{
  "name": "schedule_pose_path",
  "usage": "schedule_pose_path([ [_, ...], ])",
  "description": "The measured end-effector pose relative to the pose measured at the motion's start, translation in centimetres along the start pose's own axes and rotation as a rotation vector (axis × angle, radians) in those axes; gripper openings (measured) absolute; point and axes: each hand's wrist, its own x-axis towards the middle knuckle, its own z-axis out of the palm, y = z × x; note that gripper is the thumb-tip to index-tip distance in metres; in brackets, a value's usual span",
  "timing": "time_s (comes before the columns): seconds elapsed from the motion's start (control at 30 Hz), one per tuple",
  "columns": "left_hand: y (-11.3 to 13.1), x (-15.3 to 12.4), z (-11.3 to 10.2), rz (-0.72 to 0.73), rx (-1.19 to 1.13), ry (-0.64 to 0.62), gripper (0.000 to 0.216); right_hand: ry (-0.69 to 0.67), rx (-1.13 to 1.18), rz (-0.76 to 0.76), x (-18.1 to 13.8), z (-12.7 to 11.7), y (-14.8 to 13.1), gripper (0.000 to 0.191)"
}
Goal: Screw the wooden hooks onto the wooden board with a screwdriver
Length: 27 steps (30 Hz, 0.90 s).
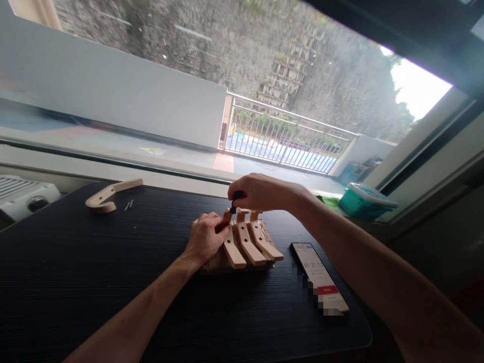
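In the head view, my right hand [259,191] is closed around the black handle of a screwdriver [233,204], which points down at the leftmost of three wooden hooks [234,252]. My left hand [207,236] lies against that same hook, its thumb and fingers near the screwdriver's tip. What the left fingers grip there is partly hidden. The other two wooden hooks, a middle one [250,247] and a right one [266,242], lie alongside on a brown base [270,232]. Dark holes show in the hooks.
A loose wooden hook [104,199] and a few small screws [129,205] lie at the left on the dark table [75,262]. A phone [321,277] showing a timer lies at the right. A teal box [365,200] stands by the window. A white appliance [26,196] is far left.
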Motion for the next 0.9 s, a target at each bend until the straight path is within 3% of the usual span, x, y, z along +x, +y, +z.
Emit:
schedule_pose_path([
  [0.5, -0.12, 0.01, 0.11, 0.023, 0.054, 0.004, 0.015, 0.019, -0.001, 0.042, 0.08, 0.21, -0.52, 0.027],
  [0.7, 0.00, -0.02, 0.09, 0.020, 0.066, 0.004, 0.015, 0.021, 0.003, -0.043, -0.01, 0.37, -0.03, 0.022],
  [0.9, 0.09, -0.04, 0.01, 0.025, 0.072, 0.000, 0.015, 0.050, -0.044, 0.021, 0.47, 0.92, -0.32, 0.023],
])
